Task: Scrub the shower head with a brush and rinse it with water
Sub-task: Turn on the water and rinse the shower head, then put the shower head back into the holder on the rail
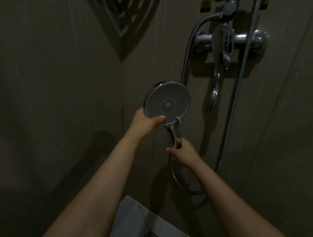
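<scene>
Left of the left hand's fingers (pixel 156 120) the wall (pixel 53 104) is bare and the space in front of it unobstructed. Beyond and right of those fingers stand the mixer tap (pixel 227 40) and its downward spout (pixel 215 88), with one hose (pixel 185 65) running just behind the shower head (pixel 168 101). Below the right hand's fingers (pixel 175 151) a hose loop (pixel 181 185) hangs across the path; right of them a second hose (pixel 234 104) runs down the wall.

Dim light; beige tiled walls (pixel 62 95), dark leaf motif (pixel 124 17) on wall, pale floor tiles (pixel 137 224) below.
</scene>
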The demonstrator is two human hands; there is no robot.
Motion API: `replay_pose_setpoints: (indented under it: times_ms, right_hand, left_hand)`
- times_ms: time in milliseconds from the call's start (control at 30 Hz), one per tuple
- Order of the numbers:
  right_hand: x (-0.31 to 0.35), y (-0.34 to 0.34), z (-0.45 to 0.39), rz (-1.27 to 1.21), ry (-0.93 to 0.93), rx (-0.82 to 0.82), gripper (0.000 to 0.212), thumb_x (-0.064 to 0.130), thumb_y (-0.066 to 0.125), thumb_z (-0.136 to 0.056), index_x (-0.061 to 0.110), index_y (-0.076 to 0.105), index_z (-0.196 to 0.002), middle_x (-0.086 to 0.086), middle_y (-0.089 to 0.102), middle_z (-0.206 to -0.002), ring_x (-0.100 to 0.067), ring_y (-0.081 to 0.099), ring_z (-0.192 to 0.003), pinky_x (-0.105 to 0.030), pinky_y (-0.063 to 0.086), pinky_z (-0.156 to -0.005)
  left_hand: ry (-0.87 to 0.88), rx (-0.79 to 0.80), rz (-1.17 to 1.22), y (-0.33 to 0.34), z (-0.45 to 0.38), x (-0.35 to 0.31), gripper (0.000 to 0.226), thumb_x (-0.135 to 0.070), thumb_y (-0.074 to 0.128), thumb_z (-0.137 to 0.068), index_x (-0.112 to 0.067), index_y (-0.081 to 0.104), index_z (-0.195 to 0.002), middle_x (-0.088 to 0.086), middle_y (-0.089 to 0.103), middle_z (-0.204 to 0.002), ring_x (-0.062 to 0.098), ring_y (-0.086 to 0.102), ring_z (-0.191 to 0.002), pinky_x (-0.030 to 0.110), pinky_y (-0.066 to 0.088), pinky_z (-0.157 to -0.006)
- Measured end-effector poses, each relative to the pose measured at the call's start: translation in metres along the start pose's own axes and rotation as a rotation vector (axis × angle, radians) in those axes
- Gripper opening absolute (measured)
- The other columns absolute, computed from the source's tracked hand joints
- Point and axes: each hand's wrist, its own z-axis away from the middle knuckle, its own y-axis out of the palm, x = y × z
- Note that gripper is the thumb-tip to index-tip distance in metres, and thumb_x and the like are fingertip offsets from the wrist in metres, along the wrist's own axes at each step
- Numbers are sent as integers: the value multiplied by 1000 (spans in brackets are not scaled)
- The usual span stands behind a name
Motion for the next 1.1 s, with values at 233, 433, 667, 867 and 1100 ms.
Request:
replay_pose_setpoints:
  times_ms: [233,433,667,867,1100]
  right_hand:
    - [18,9,-1,-209,-94,-35,40,11,71,-80,18,34,-66,0,43,-64,-13,44,-60,-24,40,-60]
    - [76,-13,-1,-297,-95,11,39,5,66,-83,19,33,-66,1,39,-64,-9,38,-57,-16,34,-55]
    - [184,-83,9,-338,-62,124,34,-1,61,-84,18,37,-69,1,40,-66,-8,41,-59,-10,38,-54]
    - [285,-155,22,-274,-94,150,28,1,60,-83,19,41,-72,2,48,-69,-14,47,-67,-24,35,-59]
    - [363,-227,29,-354,-116,206,16,9,59,-88,18,51,-98,10,57,-83,-10,55,-86,-21,41,-72]
  left_hand:
    - [71,-212,340,14,1,-3,31,9,55,-84,-11,54,-108,14,60,-115,32,55,-116,46,42,-105]
    - [35,-286,471,37,-13,-66,31,6,45,-90,-17,54,-108,-2,63,-105,11,61,-99,25,49,-92]
    - [-131,-394,391,59,-34,-188,21,2,47,-92,-15,58,-96,0,67,-94,10,65,-89,19,51,-75]
    - [-256,-474,296,91,-52,-299,19,-2,47,-93,-13,57,-82,0,68,-74,10,64,-73,22,53,-70]
    - [-238,-495,242,128,-74,-403,20,1,48,-92,-13,56,-80,4,62,-79,13,60,-74,27,49,-76]
